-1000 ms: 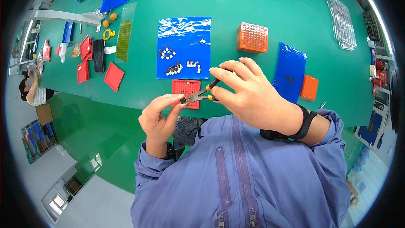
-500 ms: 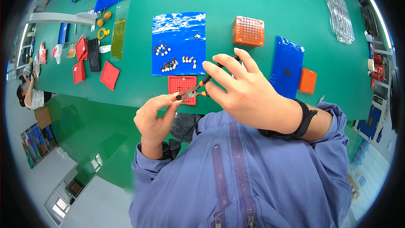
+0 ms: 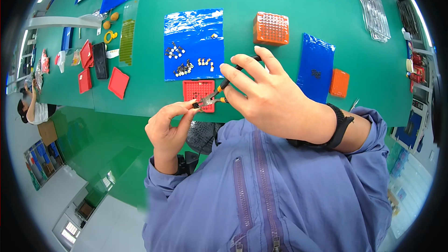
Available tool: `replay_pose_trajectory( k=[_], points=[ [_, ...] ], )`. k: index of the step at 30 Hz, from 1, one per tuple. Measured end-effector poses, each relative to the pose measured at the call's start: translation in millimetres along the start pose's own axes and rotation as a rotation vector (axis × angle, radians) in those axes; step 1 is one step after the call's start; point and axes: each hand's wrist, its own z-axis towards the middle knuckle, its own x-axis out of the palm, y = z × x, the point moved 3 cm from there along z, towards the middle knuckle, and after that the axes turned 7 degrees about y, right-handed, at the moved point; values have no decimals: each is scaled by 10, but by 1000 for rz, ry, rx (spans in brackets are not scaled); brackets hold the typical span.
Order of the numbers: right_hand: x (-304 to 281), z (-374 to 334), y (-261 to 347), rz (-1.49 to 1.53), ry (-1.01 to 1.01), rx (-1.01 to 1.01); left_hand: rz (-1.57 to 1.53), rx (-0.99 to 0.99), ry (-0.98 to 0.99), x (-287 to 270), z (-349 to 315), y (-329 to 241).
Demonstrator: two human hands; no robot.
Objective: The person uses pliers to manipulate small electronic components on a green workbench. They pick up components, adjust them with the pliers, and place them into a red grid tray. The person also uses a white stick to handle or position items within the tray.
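My right hand [image 3: 270, 93] is closed round the black and orange handles of a pair of pliers [image 3: 208, 100]. The jaws point left and meet a small black part [image 3: 196, 105], pinched between the thumb and forefinger of my left hand [image 3: 168, 126]. Both hands are over the near edge of the table, in front of a red perforated tray [image 3: 199, 89]. Beyond it lies a blue sheet [image 3: 193, 32] with several small black and white parts [image 3: 184, 68] in groups and a few tan and white pieces [image 3: 204, 61].
An orange perforated block [image 3: 271, 29] stands beyond my right hand. Right of it are another blue sheet [image 3: 315, 60] with dark bits and an orange box [image 3: 339, 83]. Red trays [image 3: 118, 83], a black case [image 3: 100, 60] and yellow tape [image 3: 110, 36] lie left. Another person [image 3: 32, 105] sits at far left.
The whole view has shifted slightly, with the table things a little higher and further left. Both hands keep their grip, the plier jaws still at the black part.
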Motion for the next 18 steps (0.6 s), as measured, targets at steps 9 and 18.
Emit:
replay_pose_trajectory(
  k=[9,18],
  points=[
    [-4,11,9,21,1,-2,-21,-7,19,-32,0,10],
    [41,-6,19,19,-83,7,-47,-11,0,-18,-11,52]
  ],
)
